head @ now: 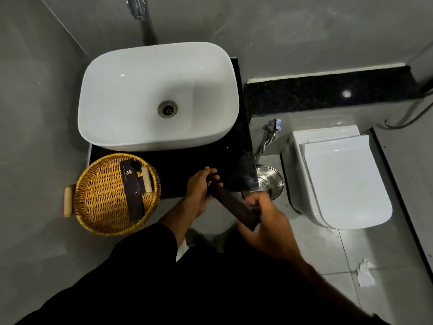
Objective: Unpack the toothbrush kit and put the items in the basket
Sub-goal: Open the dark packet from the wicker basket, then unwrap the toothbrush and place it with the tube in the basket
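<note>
A long dark brown toothbrush kit box (230, 202) is held slantwise in front of the black counter. My left hand (199, 191) grips its far end, which bears a small logo. My right hand (264, 219) grips its near end. A round yellow wicker basket (100, 195) with wooden handles sits on the counter's left front corner. Inside it lie a similar long dark box (132, 195) and a smaller dark item beside a wooden handle.
A white basin (131, 95) fills the black counter (241, 160) behind the basket. To the right stand a white toilet (339, 179), a steel bin (269, 180) and a wall tap (273, 127). Crumpled paper (365, 273) lies on the tiled floor.
</note>
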Motion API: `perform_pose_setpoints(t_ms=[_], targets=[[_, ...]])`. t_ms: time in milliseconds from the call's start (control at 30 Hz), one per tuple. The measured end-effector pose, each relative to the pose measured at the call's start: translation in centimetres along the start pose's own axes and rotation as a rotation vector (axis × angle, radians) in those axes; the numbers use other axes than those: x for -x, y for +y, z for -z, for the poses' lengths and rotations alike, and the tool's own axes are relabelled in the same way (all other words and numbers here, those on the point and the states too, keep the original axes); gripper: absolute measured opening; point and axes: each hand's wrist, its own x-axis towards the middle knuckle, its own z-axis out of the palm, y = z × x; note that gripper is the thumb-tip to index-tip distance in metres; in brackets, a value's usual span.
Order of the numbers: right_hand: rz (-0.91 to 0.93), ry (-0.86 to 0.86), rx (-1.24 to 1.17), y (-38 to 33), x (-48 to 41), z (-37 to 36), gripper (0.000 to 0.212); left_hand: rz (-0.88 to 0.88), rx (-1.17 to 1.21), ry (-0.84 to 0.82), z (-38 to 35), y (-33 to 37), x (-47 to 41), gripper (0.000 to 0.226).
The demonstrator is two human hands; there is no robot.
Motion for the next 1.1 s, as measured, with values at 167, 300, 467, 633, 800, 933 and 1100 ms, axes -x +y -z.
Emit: perform_pose_setpoints(t_ms=[167, 300, 467, 633, 800, 933, 1100], targets=[[0.174, 0.288, -0.054, -5.8, -0.4, 5.1, 0.038, 0.183, 0.253, -0.195, -0.1, -1.2, 1.0, 0.021], [0.275, 0.332, 0.049, -8.9, -1.2, 6.7, 0.037, 0.18, 0.307, -0.246, -1.0, -2.0, 1.5, 0.019], [0.285, 0.375, -0.016, -10.6, -0.6, 7.6, 0.045, 0.216, 0.346, -0.22, -2.1, -1.3, 1.8, 0.021], [0.369, 0.653, -0.169, -12.3, 0.9, 10.7, 0.061, 0.293, 0.343, -0.287, -2.1, 0.4, 1.6, 0.024], [0.444, 0.958, -0.666, -10.4, 1.6, 13.0, 0.05, 0.376, 0.39, -0.251, -2.4, 0.7, 1.6, 0.032], [0.342, 0.887, -0.707, -6.1, 2.1, 10.7, 0.043, 0.418, 0.495, -0.225, -3.8, 1.9, 2.3, 0.033], [0.006, 0.301, -0.374, -0.3, 1.5, 5.2, 0.074, 0.263, 0.468, -0.327, -8.5, 3.9, 4.3, 0.038]])
